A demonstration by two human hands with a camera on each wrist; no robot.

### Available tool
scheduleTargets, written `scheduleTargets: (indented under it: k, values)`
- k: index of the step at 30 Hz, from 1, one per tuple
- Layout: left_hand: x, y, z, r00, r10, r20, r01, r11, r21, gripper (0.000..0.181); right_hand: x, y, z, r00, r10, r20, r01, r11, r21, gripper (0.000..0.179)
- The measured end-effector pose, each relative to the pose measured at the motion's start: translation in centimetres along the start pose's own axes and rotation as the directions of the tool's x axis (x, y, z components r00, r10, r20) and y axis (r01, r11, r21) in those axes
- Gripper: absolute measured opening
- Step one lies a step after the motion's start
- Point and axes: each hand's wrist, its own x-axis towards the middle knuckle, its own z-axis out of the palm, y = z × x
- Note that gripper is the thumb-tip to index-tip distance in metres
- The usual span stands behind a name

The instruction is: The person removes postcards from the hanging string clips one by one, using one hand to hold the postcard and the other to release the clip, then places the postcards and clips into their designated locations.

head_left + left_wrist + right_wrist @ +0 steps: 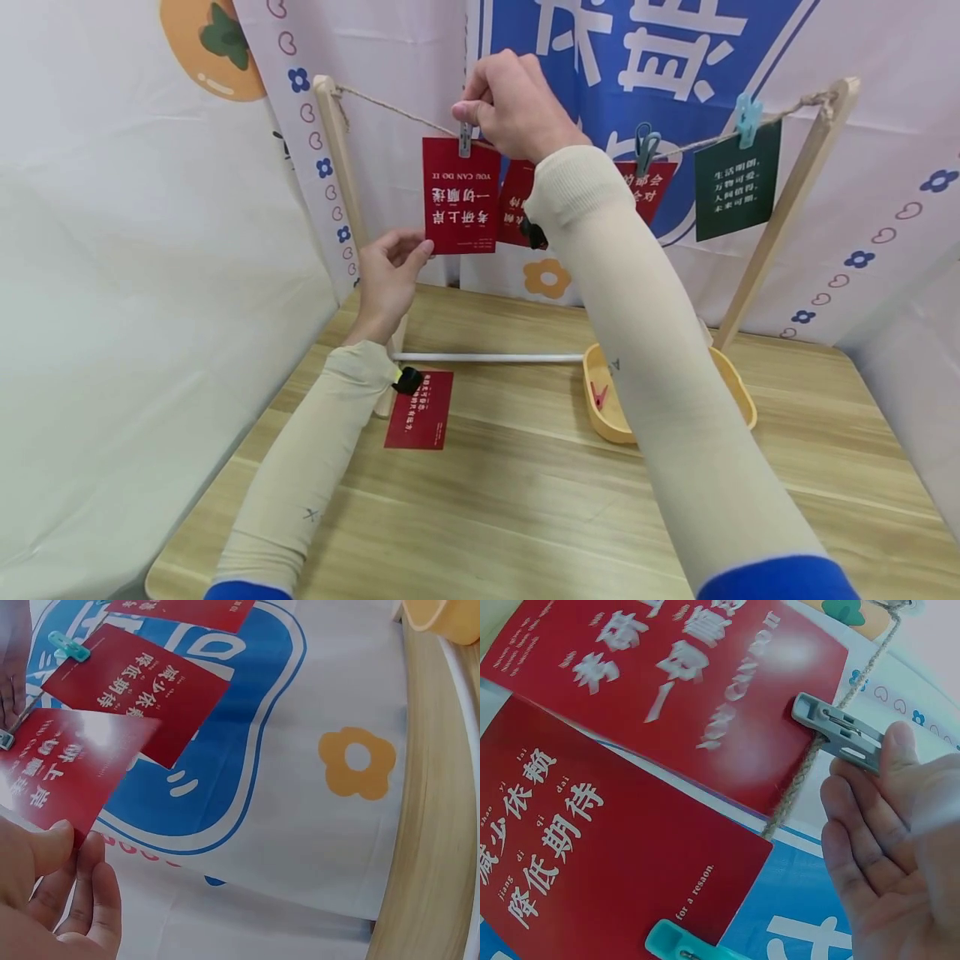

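Observation:
My right hand (517, 104) pinches the handle end of a grey clothespin (840, 727) between thumb and fingers. The clothespin's other end overlaps the edge of a red card (461, 196) and the twine (802, 776). That card hangs with its white print upside down. My left hand (390, 275) holds its lower left corner between thumb and fingers. Just to the right, a second red card (142, 694) hangs from a teal clothespin (69, 646), partly hidden behind my right wrist in the head view.
The twine runs between two wooden posts (787, 217). Farther right hang another red card (660, 187) and a dark green card (738, 183) under clothespins. On the table (510, 517) lie a red card (420, 417) and a yellow basket (592, 367) with a pink clothespin (598, 395) inside.

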Motion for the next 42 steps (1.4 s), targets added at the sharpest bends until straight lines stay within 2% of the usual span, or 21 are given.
scheduleTargets:
  k: [8, 17, 27, 36, 42]
  values:
    - [0.0, -0.3, 0.0, 1.0, 0.021, 0.012, -0.021, 1.0, -0.007, 0.024, 0.2, 0.3, 0.1, 0.999, -0.021, -0.048, 0.02, 1.0, -0.013, 0.032]
    - [0.0, -0.4, 0.0, 1.0, 0.013, 0.013, -0.013, 1.0, -0.015, 0.024, 0.3, 0.0, -0.1, 0.995, -0.018, -0.097, 0.017, 1.0, -0.011, 0.033]
    - [0.0, -0.5, -0.2, 1.0, -0.006, 0.002, 0.006, 1.0, -0.015, 0.023, 0.2, -0.3, -0.4, 0.993, -0.005, -0.118, 0.007, 1.0, 0.017, 0.033]
    - [-0.2, -0.4, -0.4, 1.0, -0.011, 0.004, 0.011, 1.0, -0.012, 0.024, 0.1, -0.1, -0.8, 0.987, -0.05, -0.152, 0.049, 0.999, -0.01, 0.033]
    - [-0.5, -0.6, -0.4, 1.0, -0.01, 0.004, 0.01, 0.999, -0.031, 0.025, -0.2, -0.1, -1.3, 0.988, -0.079, -0.136, 0.074, 0.996, -0.043, 0.034]
